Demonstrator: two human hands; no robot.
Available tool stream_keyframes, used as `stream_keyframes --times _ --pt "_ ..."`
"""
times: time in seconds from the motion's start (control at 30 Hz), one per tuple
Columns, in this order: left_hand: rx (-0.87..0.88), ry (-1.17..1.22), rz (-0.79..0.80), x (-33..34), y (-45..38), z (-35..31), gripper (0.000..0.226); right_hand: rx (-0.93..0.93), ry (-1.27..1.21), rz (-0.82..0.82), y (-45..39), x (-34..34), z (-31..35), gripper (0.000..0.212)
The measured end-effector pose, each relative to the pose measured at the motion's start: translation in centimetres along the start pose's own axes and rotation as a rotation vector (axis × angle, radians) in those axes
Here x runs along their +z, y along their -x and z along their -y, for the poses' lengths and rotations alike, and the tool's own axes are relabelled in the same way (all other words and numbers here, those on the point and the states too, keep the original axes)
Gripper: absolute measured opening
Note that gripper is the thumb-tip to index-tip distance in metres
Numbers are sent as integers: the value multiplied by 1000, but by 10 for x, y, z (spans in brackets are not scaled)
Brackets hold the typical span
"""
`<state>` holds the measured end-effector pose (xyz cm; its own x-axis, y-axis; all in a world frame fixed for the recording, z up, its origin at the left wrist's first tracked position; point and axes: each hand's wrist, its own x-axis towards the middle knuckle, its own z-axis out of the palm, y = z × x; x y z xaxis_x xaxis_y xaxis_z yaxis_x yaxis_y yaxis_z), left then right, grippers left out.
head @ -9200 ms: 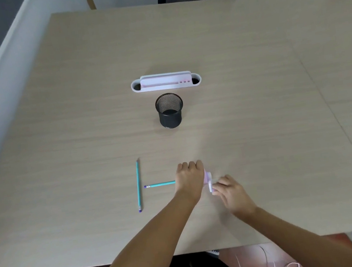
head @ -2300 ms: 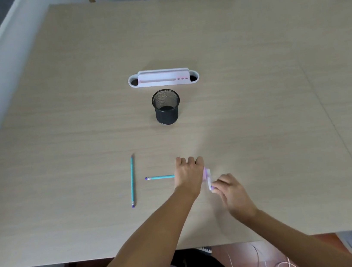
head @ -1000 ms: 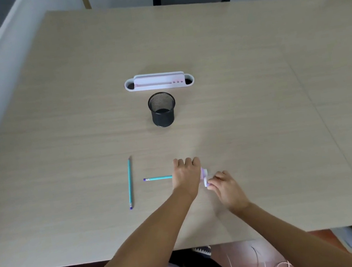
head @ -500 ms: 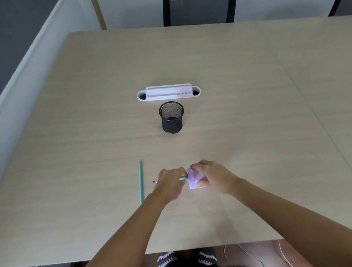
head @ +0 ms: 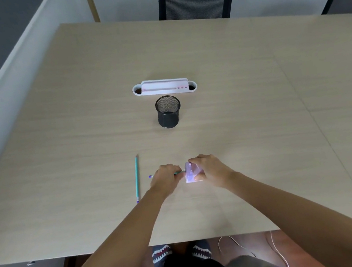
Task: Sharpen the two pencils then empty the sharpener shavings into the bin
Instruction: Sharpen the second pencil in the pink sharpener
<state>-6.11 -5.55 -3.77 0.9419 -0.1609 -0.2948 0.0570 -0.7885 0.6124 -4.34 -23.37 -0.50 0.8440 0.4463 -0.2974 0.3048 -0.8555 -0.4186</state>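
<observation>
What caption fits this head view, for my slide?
Left hand feeds pencil into sharpener held by right hand.

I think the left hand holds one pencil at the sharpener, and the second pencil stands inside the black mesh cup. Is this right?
Not quite. In the head view the left hand does hold one pencil at the sharpener, but the second pencil lies flat on the table, left of the hands. It is not in the black mesh cup.

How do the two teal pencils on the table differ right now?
The loose pencil lies untouched, pointing away from the person; the held pencil lies crosswise, gripped by the left hand, its tip in the sharpener that the right hand holds. The loose one shows fully, the held one mostly hidden. Both are teal with purple ends.
</observation>
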Motion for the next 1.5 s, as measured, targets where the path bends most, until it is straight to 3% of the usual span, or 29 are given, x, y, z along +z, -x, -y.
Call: stream_keyframes --times 0.43,0.6,0.73,0.83,0.97,1.1,1.23,1.5 --pt "15 0 -26 -7 2 20 21 10 -33 -21 5 -1 3 37" --pt "-55 9 -162 -48 28 85 15 -11 -49 -47 5 0 0 30" --pt "-47 22 -233 -51 38 95 10 -16 -47 -59 4 3 1 34" --pt "-158 75 -296 -48 35 100 11 -20 -56 -77 5 4 0 39" --pt "-475 212 -479 -56 29 112 9 -16 -86 -79 4 5 0 42" --pt "-755 379 -511 -59 23 116 16 -6 -83 -77 3 5 0 44" --pt "-823 416 -478 -57 14 113 18 4 -93 -100 3 5 0 46" --pt "-796 379 -482 -54 6 111 16 -4 -92 -106 4 5 1 44"
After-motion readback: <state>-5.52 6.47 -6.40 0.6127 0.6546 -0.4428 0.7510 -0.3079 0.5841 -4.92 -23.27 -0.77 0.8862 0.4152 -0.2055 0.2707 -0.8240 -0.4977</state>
